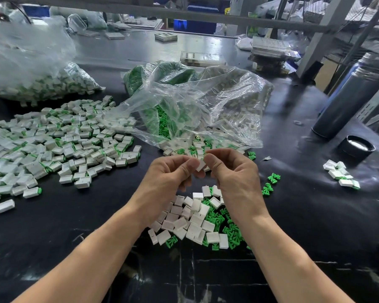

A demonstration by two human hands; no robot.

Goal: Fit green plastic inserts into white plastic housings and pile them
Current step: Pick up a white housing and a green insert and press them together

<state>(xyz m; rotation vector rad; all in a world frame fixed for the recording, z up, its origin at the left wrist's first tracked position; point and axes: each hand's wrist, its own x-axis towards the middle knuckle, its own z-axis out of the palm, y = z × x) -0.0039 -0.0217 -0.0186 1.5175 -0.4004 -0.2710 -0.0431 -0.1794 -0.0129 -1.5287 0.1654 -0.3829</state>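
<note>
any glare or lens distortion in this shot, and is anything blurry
Head view: overhead light glares off the clear plastic bag and the black table; wide-angle bending tilts the grey flask and shelf posts at the right edge; the far background is soft, while both hands and the white housing stay sharp.

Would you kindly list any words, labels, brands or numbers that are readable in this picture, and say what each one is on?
None can be read.
Yellow label at the back of the bench: print too small and blurred.
Grey flask: no visible brand or marking.
White housing pinched between the left hand and the right hand: plain, no lettering seen.
Clear bags: unprinted as far as can be seen.
</note>
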